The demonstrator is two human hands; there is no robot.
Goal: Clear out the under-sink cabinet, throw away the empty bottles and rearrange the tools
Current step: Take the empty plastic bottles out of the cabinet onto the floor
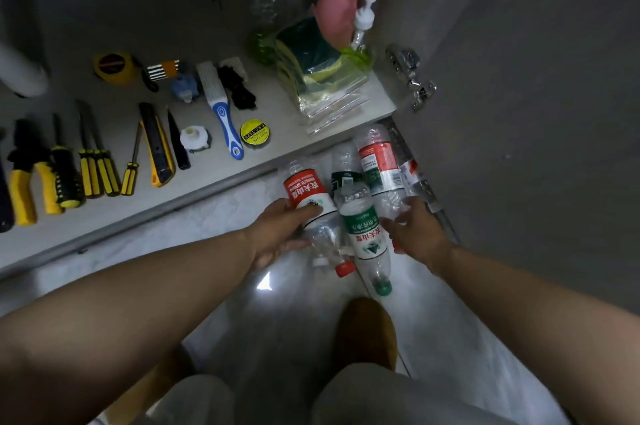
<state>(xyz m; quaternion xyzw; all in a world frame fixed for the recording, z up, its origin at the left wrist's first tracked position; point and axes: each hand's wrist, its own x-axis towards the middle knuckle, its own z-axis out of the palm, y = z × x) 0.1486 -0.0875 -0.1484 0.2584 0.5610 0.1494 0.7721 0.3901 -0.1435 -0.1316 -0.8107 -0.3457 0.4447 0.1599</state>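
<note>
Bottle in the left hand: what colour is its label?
The label is red and white; head view.

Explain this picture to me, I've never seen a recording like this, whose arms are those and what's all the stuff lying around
There is no machine here. A person wears a camera on the head, looking down, so you see their own arms from above. This is the only view. The left hand grips a red-label bottle lying on the floor, beside a green-label bottle. The right hand is against a clear bottle in the same pile; whether it grips it is unclear. Behind, on the open cabinet floor, tools lie in rows: pliers, screwdrivers, a utility knife, a tape measure, a brush. Sponges and a pump bottle sit at the right.
</note>
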